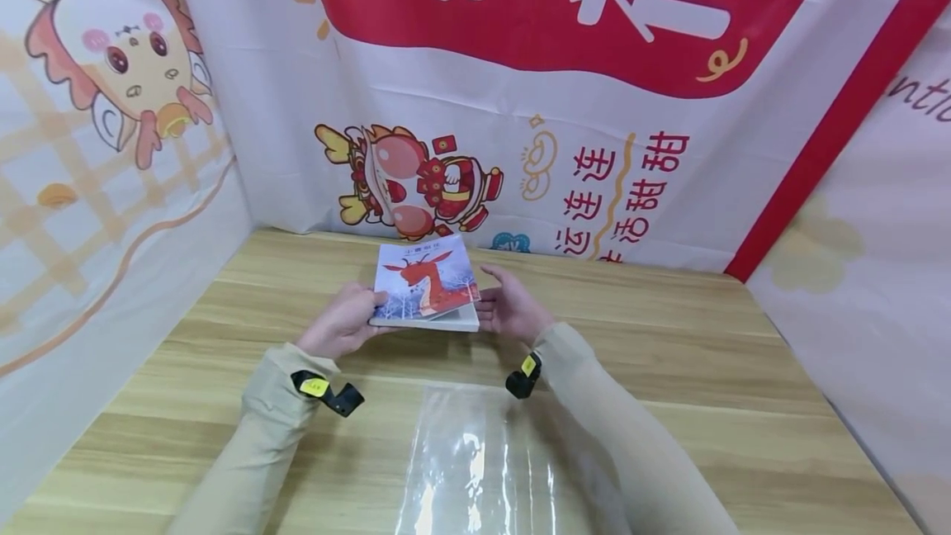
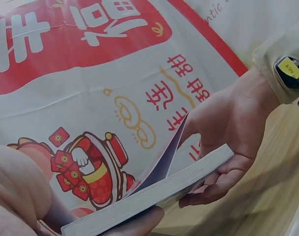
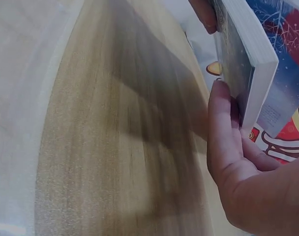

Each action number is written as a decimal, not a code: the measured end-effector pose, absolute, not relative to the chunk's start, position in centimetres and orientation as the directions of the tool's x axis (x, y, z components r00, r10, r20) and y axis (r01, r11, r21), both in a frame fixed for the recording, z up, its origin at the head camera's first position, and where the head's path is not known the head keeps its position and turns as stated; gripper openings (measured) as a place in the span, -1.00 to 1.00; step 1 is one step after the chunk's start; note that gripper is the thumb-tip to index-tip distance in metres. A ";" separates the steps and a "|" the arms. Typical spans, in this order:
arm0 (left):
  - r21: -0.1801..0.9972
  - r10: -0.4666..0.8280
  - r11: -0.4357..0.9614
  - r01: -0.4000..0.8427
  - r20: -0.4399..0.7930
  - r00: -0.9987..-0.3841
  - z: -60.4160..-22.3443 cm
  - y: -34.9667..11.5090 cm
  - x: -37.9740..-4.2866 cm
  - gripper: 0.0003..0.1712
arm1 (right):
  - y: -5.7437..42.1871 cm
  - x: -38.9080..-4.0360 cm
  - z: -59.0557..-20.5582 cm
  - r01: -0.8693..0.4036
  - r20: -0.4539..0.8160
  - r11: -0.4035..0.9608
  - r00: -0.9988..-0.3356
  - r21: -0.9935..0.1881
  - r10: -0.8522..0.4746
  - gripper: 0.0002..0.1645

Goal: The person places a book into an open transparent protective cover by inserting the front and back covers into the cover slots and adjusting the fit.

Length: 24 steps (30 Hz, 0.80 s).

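Note:
A paperback picture book [image 1: 423, 283] with a red deer on its blue cover is held above the table. My left hand [image 1: 343, 322] grips its left edge, thumb on the cover and fingers underneath. The right hand [image 1: 518, 310] is at the book's right edge, its fingers fairly straight against the underside and its thumb raised apart. In the left wrist view the front cover [image 2: 173, 156] stands lifted off the white page block [image 2: 154, 194]. The right wrist view shows the back cover [image 3: 236, 69] above the right hand's fingertips [image 3: 220, 93].
A clear plastic sleeve [image 1: 475, 461] lies flat on the wooden table [image 1: 691, 403], between the forearms. Behind the table hangs a printed cloth [image 1: 475, 97], with another patterned cloth [image 1: 111, 213] at the left. Each wrist wears a black strap.

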<state>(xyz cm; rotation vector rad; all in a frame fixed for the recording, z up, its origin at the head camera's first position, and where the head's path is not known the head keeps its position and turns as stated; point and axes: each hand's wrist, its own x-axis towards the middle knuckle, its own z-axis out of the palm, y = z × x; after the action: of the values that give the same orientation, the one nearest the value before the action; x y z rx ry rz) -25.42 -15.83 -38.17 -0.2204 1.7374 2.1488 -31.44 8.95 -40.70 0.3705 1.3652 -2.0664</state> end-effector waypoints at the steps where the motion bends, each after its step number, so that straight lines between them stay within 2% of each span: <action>1: 0.911 0.185 -0.172 -0.374 -0.343 -0.921 -38.2 -15.8 -25.4 -0.48 | 9.0 -31.4 -40.6 0.640 -0.546 -0.266 -0.761 -0.721 -0.351 -0.21; 9: 0.925 0.213 -0.125 -0.358 -0.327 -0.921 -38.0 -15.3 -24.9 -0.49 | 8.9 -31.5 -40.0 0.642 -0.513 -0.297 -0.754 -0.707 -0.411 -0.26; 12: 0.934 0.226 -0.096 -0.344 -0.316 -0.922 -37.8 -14.9 -24.6 -0.51 | 9.2 -31.4 -39.6 0.634 -0.510 -0.310 -0.763 -0.708 -0.396 -0.29; 18: 0.946 0.240 -0.028 -0.324 -0.308 -0.921 -37.8 -14.2 -24.0 -0.55 | 9.8 -31.0 -40.1 0.604 -0.524 -0.224 -0.785 -0.765 -0.330 -0.43; 24: 0.958 0.269 -0.028 -0.284 -0.266 -0.926 -37.8 -13.7 -23.9 -0.55 | 10.2 -31.2 -40.2 0.584 -0.522 -0.151 -0.794 -0.798 -0.313 -0.46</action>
<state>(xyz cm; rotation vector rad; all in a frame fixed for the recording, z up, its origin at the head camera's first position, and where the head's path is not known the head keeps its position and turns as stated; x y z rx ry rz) -23.94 -13.69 -37.82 -0.0150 1.8800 2.0115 -31.16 10.22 -40.18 0.3106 1.5369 -1.9905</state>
